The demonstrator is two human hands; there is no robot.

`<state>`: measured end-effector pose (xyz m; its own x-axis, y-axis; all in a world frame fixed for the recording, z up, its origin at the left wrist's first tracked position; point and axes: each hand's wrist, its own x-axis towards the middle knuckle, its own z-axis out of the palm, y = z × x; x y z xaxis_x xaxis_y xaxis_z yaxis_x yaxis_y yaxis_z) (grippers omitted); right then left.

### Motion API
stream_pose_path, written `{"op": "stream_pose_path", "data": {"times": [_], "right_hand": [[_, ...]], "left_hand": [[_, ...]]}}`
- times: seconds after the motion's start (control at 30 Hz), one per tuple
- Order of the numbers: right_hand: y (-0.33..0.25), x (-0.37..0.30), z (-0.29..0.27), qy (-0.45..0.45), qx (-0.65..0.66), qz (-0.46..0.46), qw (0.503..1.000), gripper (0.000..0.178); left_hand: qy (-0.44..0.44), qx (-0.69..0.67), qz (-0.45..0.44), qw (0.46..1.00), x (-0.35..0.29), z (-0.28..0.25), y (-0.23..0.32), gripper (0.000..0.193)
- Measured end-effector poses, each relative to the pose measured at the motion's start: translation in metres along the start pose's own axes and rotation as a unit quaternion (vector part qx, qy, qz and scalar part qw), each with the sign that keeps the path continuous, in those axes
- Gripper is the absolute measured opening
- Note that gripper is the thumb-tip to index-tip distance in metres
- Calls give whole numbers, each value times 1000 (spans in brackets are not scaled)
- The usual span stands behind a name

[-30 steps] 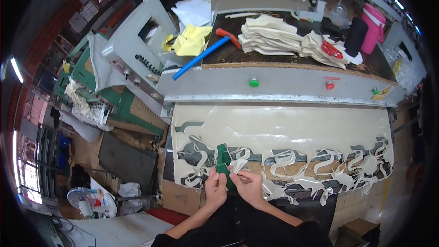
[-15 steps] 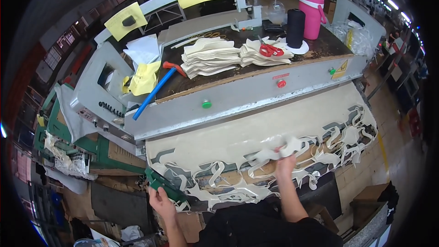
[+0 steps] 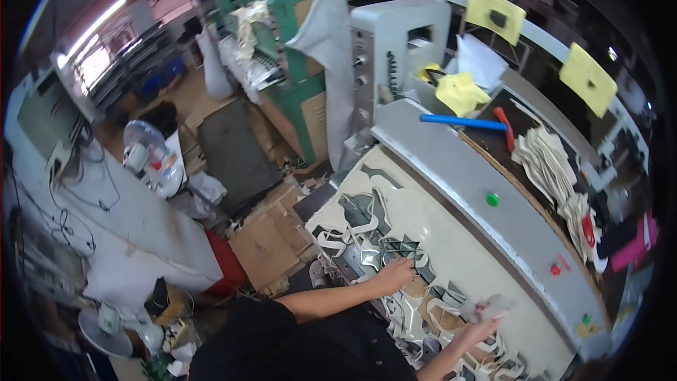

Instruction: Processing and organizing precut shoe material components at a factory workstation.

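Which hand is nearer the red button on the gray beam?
Right. The right hand is below and left of the red button in the picture; the left hand is farther off to its left.

There's a free lane along the bare pale sheet, but the long grey beam walls off its far side, and scrap loops crowd the near edge around the left hand's fingers.

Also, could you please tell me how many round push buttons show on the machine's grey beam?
3, along the grey beam: a green button near its middle, a red button lower and further right, and a second green button near its lower right end.
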<state>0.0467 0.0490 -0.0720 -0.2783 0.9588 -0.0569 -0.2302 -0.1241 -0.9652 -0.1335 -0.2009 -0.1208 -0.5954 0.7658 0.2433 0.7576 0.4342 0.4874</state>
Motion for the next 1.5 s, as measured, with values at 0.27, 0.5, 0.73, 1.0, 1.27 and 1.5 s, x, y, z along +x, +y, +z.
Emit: {"op": "stream_pose_path", "data": {"times": [0.27, 0.5, 0.73, 1.0, 1.27, 1.5], "right_hand": [[-17, -99, 163, -518, -359, -185, 754, 41], [-15, -203, 309, -620, 21, 101, 778, 25], [70, -328, 457, -479, 140, 266, 825, 32], [120, -495, 610, -587, 58, 189, 785, 30], [204, -613, 834, -683, -42, 98, 723, 29], [307, -730, 1187, -484, 227, 270, 801, 26]], "left_hand": [[154, -245, -177, 941, -56, -145, 18, 37], [427, -216, -329, 814, -101, -180, -30, 99], [331, -549, -281, 714, -162, -243, -166, 29], [418, -461, -365, 693, -267, -394, -323, 25], [426, -562, -294, 645, -341, -561, -548, 80], [499, -425, -287, 699, -295, -757, -879, 89]]}}
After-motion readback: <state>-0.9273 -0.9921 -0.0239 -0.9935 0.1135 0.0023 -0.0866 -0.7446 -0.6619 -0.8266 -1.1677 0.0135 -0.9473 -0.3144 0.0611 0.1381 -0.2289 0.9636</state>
